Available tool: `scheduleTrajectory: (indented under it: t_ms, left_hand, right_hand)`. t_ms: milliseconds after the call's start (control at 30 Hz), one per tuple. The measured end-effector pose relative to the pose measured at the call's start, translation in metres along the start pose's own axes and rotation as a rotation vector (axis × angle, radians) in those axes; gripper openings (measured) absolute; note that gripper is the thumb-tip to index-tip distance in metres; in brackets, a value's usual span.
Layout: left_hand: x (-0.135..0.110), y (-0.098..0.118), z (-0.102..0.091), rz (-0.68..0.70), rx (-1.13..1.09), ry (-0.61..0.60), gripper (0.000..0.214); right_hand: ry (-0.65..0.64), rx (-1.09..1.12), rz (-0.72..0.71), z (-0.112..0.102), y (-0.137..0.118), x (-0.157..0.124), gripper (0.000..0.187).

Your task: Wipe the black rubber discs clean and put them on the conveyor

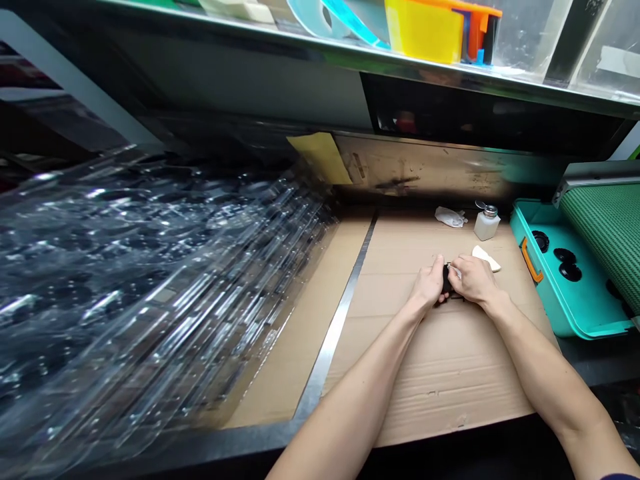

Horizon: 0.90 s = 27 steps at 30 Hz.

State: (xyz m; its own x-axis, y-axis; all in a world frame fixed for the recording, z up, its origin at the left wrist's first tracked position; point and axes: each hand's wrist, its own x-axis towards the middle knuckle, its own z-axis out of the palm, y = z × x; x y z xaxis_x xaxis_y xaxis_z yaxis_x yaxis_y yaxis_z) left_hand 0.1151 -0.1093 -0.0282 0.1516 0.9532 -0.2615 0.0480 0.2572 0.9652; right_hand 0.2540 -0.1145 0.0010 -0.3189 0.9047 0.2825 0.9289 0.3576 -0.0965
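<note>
Over the cardboard sheet point(430, 373), my two hands meet around a small black part point(447, 279), mostly covered by fingers. My left hand point(429, 281) is closed on the part's left side. From the right, my right hand point(473, 277) bends its fingers against the same part, thumb and fingertips pressed together; a small whitish bit shows at those fingertips, too small to name. A white wedge-shaped pad point(486, 259) lies just behind my right hand. Farther back stand a small white bottle with a metal cap point(487, 223) and a crumpled white tissue point(450, 217).
Stacked clear plastic trays point(200, 287) with dark contents fill the left. At right, a teal bin point(590, 313) with several black round parts point(570, 271) sits beside a green conveyor belt point(610, 220). A shelf point(320, 57) holding a yellow bin point(425, 30) spans overhead.
</note>
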Motion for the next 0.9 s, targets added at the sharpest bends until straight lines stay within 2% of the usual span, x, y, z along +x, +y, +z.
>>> scheduleTrajectory:
  t_ms: [200, 333, 500, 633, 800, 900]
  left_hand:
    - [-0.0002, -0.0008, 0.0006, 0.01, -0.009, -0.003, 0.067]
    - [-0.0016, -0.0005, 0.002, 0.016, 0.03, 0.02, 0.069]
    - [-0.0024, -0.0001, 0.0025, 0.022, 0.02, 0.033, 0.066]
    - [-0.0023, -0.0007, 0.0016, 0.022, 0.037, 0.028, 0.065]
    - [-0.0024, -0.0055, 0.001, 0.056, -0.036, 0.003, 0.062]
    - [-0.0016, -0.0048, 0.0012, 0.042, -0.095, -0.01, 0.059]
  right_hand:
    - [0.052, 0.013, -0.023, 0.0, -0.0002, -0.0005, 0.024]
    - [0.02, -0.007, -0.008, -0.0003, -0.0021, -0.001, 0.021]
    - [0.043, -0.004, 0.003, -0.0031, -0.0054, -0.0008, 0.023]
    - [-0.002, 0.018, 0.027, -0.0047, -0.0046, -0.0012, 0.02]
    - [0.059, 0.071, 0.033, -0.0018, -0.0024, -0.0018, 0.021]
    - [0.043, 0.095, 0.041, 0.001, -0.001, -0.0021, 0.019]
